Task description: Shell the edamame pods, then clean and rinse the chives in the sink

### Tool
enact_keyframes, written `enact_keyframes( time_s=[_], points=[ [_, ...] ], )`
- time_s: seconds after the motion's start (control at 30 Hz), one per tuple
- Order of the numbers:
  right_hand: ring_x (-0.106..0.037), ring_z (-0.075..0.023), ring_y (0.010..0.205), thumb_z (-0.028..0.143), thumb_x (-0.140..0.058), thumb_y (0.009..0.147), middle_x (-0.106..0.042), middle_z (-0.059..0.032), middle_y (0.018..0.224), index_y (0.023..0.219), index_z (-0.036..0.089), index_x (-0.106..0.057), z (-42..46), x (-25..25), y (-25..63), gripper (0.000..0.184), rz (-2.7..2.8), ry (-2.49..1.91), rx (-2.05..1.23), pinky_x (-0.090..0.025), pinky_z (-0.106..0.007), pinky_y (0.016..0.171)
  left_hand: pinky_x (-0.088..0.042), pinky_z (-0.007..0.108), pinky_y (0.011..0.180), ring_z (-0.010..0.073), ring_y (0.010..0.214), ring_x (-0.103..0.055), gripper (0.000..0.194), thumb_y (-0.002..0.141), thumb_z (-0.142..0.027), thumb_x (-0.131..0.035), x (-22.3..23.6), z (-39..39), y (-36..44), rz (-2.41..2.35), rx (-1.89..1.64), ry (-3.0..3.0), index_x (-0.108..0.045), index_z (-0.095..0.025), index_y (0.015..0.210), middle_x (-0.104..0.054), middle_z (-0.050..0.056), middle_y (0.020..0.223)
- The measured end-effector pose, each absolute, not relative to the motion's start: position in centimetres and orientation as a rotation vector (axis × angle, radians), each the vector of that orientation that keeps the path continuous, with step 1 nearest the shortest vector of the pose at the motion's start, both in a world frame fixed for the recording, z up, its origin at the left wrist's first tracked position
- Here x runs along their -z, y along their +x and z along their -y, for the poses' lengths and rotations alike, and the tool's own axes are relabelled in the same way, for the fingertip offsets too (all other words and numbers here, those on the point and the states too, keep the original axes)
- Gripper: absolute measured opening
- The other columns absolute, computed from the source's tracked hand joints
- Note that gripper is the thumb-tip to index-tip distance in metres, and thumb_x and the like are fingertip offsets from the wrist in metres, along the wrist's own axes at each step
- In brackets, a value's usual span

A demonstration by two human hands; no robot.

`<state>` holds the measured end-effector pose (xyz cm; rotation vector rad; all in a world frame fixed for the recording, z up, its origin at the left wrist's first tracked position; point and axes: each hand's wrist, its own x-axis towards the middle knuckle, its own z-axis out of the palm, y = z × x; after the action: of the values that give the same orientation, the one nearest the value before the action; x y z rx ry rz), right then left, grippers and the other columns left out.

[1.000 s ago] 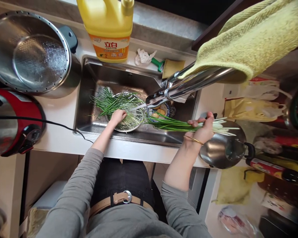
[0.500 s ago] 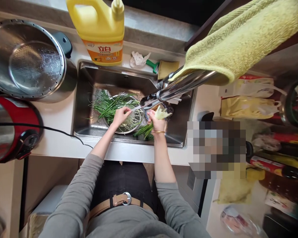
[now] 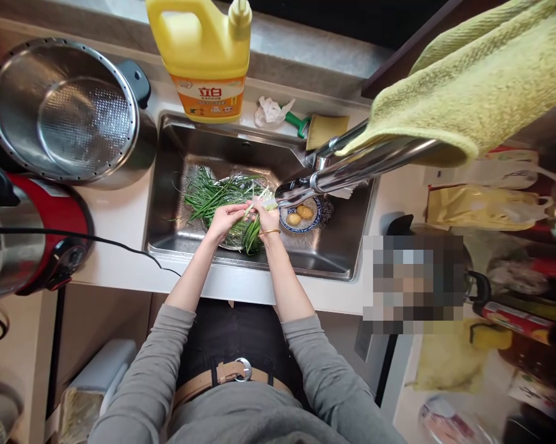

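My right hand [image 3: 269, 219] is closed around a bunch of chives [image 3: 252, 237]; the green leaves hang down below it and the pale ends point up by the faucet mouth. My left hand [image 3: 226, 222] meets it from the left, thumb and fingers pinched on the pale ends of that bunch. Water runs from the faucet [image 3: 300, 190] onto the fingers and ends. Behind and left of my hands, a heap of loose chives [image 3: 208, 194] lies over a round bowl in the steel sink [image 3: 321, 256]. To the right sits a blue-patterned plate [image 3: 284, 223] with two yellow-brown potatoes [image 3: 304, 213].
A yellow detergent jug [image 3: 210, 92], crumpled tissue [image 3: 271, 112], green-handled peeler [image 3: 300, 125] and sponge [image 3: 326, 131] line the sink's back edge. A yellow towel [image 3: 426, 111] drapes over the faucet. Left stand a steel pot [image 3: 141, 145] and a red cooker [image 3: 69, 213].
My right hand has moved left with the chives, bringing them beside my left hand under the water. The plate with potatoes now shows more fully. The whole view has shifted slightly.
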<state>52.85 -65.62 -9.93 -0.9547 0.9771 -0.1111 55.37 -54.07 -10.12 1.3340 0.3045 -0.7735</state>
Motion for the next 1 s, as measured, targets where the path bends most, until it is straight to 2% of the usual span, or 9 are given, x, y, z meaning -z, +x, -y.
enact_keyframes(
  time_s=[0.13, 0.3, 0.53, 0.67, 0.77, 0.87, 1.0],
  points=[
    [-0.055, -0.0062, 0.044, 0.032, -0.079, 0.067, -0.073, -0.0046, 0.065, 0.070, 0.013, -0.065, 65.8, 9.9, 52.9, 0.024, -1.008, -0.996, 0.130, -0.038, -0.014, 0.034, -0.053, 0.033, 0.078, 0.0185, 0.078, -0.068, 0.035, 0.062, -0.034, -0.078, 9.9, 54.1, 55.9, -0.197, 0.733, 1.506, -0.075, -0.011, 0.087, -0.076, 0.010, 0.088],
    [-0.058, -0.0083, 0.045, 0.028, -0.078, 0.066, -0.069, -0.0017, 0.058, 0.067, 0.014, -0.063, 66.5, 9.6, 53.0, 0.020, -1.022, -1.071, 0.102, -0.038, -0.015, 0.033, -0.050, 0.028, 0.072, 0.0166, 0.074, -0.066, 0.021, 0.066, -0.029, -0.073, 9.7, 54.6, 56.2, -0.111, 0.651, 1.730, -0.073, -0.013, 0.080, -0.074, 0.008, 0.082],
    [-0.065, -0.0138, 0.055, 0.031, -0.078, 0.061, -0.069, -0.0008, 0.060, 0.067, 0.016, -0.063, 67.5, 9.8, 52.4, 0.022, -0.974, -1.072, 0.097, -0.040, -0.018, 0.035, -0.048, 0.026, 0.066, 0.0130, 0.067, -0.061, 0.022, 0.065, -0.028, -0.073, 9.2, 55.7, 56.7, -0.172, 0.771, 1.511, -0.070, -0.011, 0.078, -0.074, 0.007, 0.081],
    [-0.059, -0.0115, 0.048, 0.031, -0.079, 0.059, -0.066, 0.0021, 0.057, 0.071, 0.018, -0.064, 68.0, 10.1, 52.2, 0.024, -1.015, -1.059, 0.138, -0.041, -0.019, 0.035, -0.046, 0.025, 0.061, 0.0119, 0.062, -0.059, 0.024, 0.068, -0.031, -0.072, 8.7, 56.7, 57.1, -0.105, 0.777, 1.510, -0.071, -0.011, 0.081, -0.073, 0.007, 0.076],
    [-0.053, -0.0091, 0.043, 0.029, -0.079, 0.058, -0.065, 0.0021, 0.058, 0.071, 0.018, -0.065, 68.3, 10.4, 52.2, 0.022, -1.026, -1.054, 0.181, -0.041, -0.020, 0.035, -0.048, 0.026, 0.064, 0.0142, 0.065, -0.063, 0.031, 0.063, -0.033, -0.079, 8.4, 57.1, 57.3, -0.047, 0.834, 1.480, -0.071, -0.011, 0.083, -0.074, 0.008, 0.076],
    [-0.050, -0.0081, 0.042, 0.030, -0.078, 0.058, -0.066, 0.0007, 0.062, 0.069, 0.018, -0.064, 68.4, 10.6, 52.2, 0.021, -0.996, -1.076, 0.200, -0.041, -0.021, 0.035, -0.049, 0.028, 0.068, 0.0171, 0.071, -0.066, 0.036, 0.057, -0.037, -0.083, 8.4, 57.3, 57.4, -0.015, 0.825, 1.518, -0.072, -0.010, 0.078, -0.075, 0.010, 0.078],
    [-0.048, -0.0085, 0.041, 0.035, -0.078, 0.059, -0.061, 0.0032, 0.055, 0.067, 0.019, -0.063, 68.1, 10.6, 52.3, 0.023, -0.988, -1.135, 0.218, -0.041, -0.021, 0.035, -0.048, 0.028, 0.067, 0.0180, 0.070, -0.065, 0.039, 0.058, -0.046, -0.082, 8.9, 57.2, 57.6, -0.017, 0.769, 1.623, -0.074, -0.010, 0.070, -0.074, 0.008, 0.073]
  ],
)
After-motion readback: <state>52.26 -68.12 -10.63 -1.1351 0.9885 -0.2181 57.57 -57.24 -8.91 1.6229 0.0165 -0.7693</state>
